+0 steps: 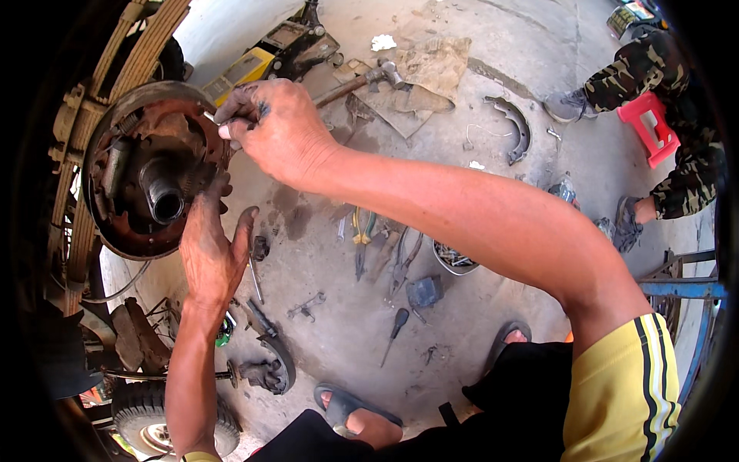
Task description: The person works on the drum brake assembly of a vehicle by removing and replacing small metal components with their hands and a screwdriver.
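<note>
Head view, looking down on an exposed drum-brake assembly. The backing plate stands upright at left, rusty, with the hub projecting from its centre and a leaf spring arching above it. The right hand reaches across to the plate's upper right rim, its fingers pinched together on a small light part; what that part is cannot be told. The left hand lies against the plate's lower right edge, fingers bent toward the hub; whether it grips anything there is hidden.

On the concrete floor lie a hammer, a loose brake shoe, pliers, a screwdriver and a bowl of small parts, all well apart from the plate. A second person in camouflage sits on a red stool at upper right.

Likely hazards, as a judgement: the pinched part is small and both hands look greasy, so it may slip and drop behind the plate or among the floor clutter. If it is spring-loaded, a slipping grip could let it snap onto fingers. The left hand, close under the work, would take any such strike.
</note>
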`<state>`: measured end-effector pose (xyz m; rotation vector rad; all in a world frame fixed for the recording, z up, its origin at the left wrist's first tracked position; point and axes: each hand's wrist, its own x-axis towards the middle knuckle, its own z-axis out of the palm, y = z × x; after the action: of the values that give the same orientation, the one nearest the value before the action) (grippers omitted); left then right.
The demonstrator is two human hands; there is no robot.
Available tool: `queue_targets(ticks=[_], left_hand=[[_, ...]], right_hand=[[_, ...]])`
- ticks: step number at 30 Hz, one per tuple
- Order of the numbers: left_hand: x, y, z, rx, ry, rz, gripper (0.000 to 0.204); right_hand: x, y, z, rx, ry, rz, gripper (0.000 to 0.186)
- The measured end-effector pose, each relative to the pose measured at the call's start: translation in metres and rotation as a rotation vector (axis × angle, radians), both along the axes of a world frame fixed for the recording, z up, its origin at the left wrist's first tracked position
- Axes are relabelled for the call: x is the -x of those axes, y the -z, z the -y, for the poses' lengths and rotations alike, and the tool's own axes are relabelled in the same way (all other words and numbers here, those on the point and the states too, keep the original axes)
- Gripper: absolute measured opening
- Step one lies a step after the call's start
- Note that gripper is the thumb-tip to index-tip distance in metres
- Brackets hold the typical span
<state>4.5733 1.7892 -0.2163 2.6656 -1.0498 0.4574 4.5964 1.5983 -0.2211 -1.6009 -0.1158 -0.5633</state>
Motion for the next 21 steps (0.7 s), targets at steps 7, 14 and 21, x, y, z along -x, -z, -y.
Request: queue_targets(ticks=[7,14,21], left_hand=[[-0.014,0.007,0.024,0.236,-0.093,-0.188,0.047],[-0.029,0.005,0.031,0.704,-0.295,-0.754,0.041],[-0.033,0.024,0.050,1.392,-0.302,-1.263,0.027]], right_hand=[[-0.009,0.001,-0.003,0.023,0.026,0.078,0.010],[-0.012,-0.004,-0.009,-0.092,-0.019,-0.018,0.009],[-0.019,-0.008,-0.016,-0.008,0.106,-0.021,0.009]])
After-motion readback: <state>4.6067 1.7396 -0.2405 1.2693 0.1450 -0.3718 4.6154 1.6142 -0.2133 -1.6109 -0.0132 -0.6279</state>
